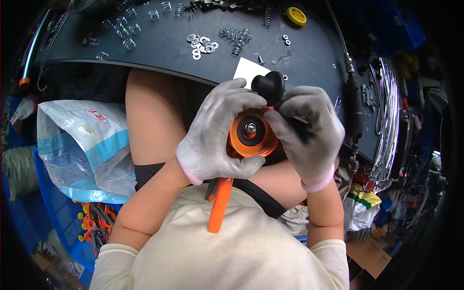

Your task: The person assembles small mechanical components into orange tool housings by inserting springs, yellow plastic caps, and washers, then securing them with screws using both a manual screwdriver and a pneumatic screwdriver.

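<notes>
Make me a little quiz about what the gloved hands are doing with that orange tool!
1. True or false: both hands wear grey gloves.
2. Which hand cups the orange disc: A left, B right?
3. What shiny part sits at the disc's centre?

Key:
1. True. The left hand and right hand are gloved.
2. A. The left hand cups the orange disc; the right hand's fingers rest on its upper edge by the black knob.
3. A metal nut. The orange handle hangs below.
</notes>
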`<state>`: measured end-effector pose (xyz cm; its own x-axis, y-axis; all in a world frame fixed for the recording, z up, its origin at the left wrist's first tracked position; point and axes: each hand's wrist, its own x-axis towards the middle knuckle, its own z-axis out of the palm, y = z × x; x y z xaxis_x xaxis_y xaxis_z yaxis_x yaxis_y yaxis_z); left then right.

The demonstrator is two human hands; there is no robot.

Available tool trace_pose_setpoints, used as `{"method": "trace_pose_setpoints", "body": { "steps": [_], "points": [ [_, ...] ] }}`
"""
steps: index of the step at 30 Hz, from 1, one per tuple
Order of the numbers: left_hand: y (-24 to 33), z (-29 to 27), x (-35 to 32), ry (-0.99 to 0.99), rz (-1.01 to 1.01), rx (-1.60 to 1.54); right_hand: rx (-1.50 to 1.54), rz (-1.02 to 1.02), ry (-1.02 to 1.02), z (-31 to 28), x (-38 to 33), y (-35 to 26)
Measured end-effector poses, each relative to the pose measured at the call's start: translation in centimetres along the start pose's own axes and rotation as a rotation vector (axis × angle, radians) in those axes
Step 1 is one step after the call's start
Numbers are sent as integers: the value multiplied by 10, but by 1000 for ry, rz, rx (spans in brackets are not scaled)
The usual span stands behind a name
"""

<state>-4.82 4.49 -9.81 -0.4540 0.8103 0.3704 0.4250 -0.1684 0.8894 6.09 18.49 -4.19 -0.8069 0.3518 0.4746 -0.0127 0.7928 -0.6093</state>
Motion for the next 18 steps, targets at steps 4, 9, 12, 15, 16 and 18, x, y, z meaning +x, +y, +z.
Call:
{"method": "trace_pose_setpoints", "body": {
  "steps": [4,9,12,15,16,18],
  "points": [
    [-3,-1,1,15,10,21,252,291,31,11,4,8],
    [1,-2,2,13,27,22,33,1,-194,13,48,44],
    [2,-5,3,-26,34,-1,-28,-59,-306,27,61,57],
    [1,-3,3,32,73,4,-62,-115,-304,32,67,61],
    [2,-3,3,17,67,-13,-60,-121,-303,35,69,60],
    [2,-4,2,24,83,-11,-121,-111,-187,39,72,59]
  ]
}}
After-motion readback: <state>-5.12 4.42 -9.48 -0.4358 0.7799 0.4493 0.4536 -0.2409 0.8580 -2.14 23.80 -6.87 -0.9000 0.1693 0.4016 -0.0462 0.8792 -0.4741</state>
